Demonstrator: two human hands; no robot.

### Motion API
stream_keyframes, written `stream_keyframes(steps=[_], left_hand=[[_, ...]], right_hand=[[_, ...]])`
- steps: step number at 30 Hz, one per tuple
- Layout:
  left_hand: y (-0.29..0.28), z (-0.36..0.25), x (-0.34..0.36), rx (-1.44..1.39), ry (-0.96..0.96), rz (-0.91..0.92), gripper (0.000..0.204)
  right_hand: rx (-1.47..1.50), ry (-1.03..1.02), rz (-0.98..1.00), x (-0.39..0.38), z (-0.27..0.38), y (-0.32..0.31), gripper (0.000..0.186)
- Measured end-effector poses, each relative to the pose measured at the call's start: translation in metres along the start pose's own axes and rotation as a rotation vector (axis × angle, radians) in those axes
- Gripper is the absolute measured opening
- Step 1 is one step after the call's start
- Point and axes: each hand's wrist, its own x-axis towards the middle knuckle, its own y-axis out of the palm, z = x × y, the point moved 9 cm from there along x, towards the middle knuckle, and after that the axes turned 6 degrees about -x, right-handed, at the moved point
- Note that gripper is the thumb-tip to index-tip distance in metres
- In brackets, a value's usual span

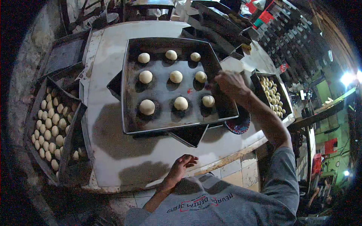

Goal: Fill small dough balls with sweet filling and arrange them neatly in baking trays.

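Observation:
A large square metal baking tray [162,124] lies on the table, tilted a little over other dark trays beneath it. Pale dough balls [175,77] sit in it, spaced in three rows of three. My right hand [232,86] is over the tray's right side, beside the dough ball [201,77] at the right of the middle row. Its fingers are closed, and a small dark, reddish thing shows blurred at their tips. My left hand [181,167] hangs at the table's near edge, fingers loosely bent and apart, holding nothing.
A red and blue bowl [238,125] stands right of the tray, partly under my right forearm. Dough balls fill a tray [71,145] at the left and a smaller one [288,107] at the right. Dark metal tins [226,22] are stacked at the far right.

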Motion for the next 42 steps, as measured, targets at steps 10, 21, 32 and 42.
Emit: stream_keyframes(steps=[10,21,32,42], left_hand=[[0.263,-0.035,-0.038,1.479,0.213,1.063,0.03],[0.471,0.118,-0.069,1.675,0.25,1.594,0.02],[0.422,0.209,-0.013,1.638,0.24,1.298,0.017],[0.233,0.209,0.015,1.277,-0.411,1.082,0.03]], right_hand=[[-0.123,0.424,-0.264,-0.158,-0.033,-0.129,0.011],[0.786,0.884,-0.239,-0.41,-0.12,0.059,0.029],[0.961,0.577,-0.273,-0.388,-0.154,0.152,0.022],[0.308,1.011,-0.741,-0.468,-0.157,0.112,0.026]])
